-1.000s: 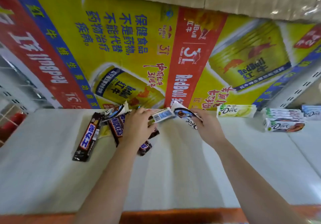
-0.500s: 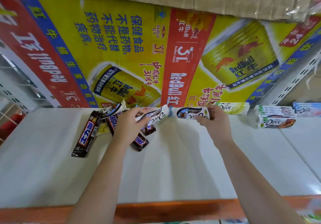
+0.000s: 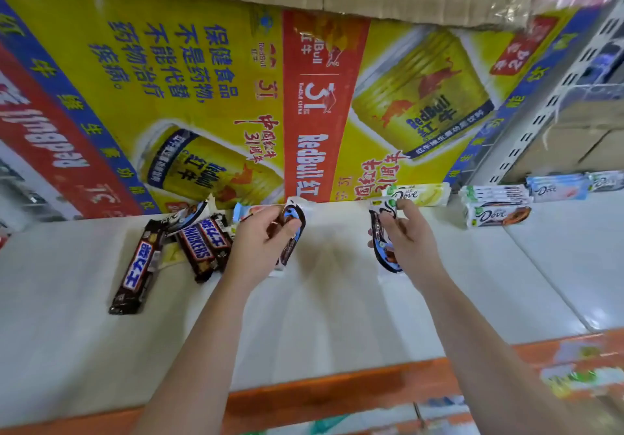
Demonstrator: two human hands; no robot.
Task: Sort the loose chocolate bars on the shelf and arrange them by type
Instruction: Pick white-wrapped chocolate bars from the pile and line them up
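My left hand (image 3: 261, 242) grips a white Dove bar with a blue and brown swirl (image 3: 293, 232), held lengthwise above the white shelf (image 3: 337, 306). My right hand (image 3: 410, 242) holds a second bar of the same kind (image 3: 383, 249), also pointing toward me. Left of my left hand lies a loose pile of brown Snickers bars (image 3: 206, 242), with one more Snickers bar (image 3: 136, 267) apart at the left. A yellow-green Dove bar (image 3: 420, 194) lies at the back wall, just beyond my right hand.
A stack of white Dove bars (image 3: 496, 208) sits at the back right, with pale blue Dove bars (image 3: 557, 189) further right. A large Red Bull carton (image 3: 236, 97) forms the back wall. The shelf's orange front edge (image 3: 337, 390) runs below my arms.
Both hands turned their Dove bars from lying crosswise to pointing toward me, and drew apart. The camera view shifted slightly left.
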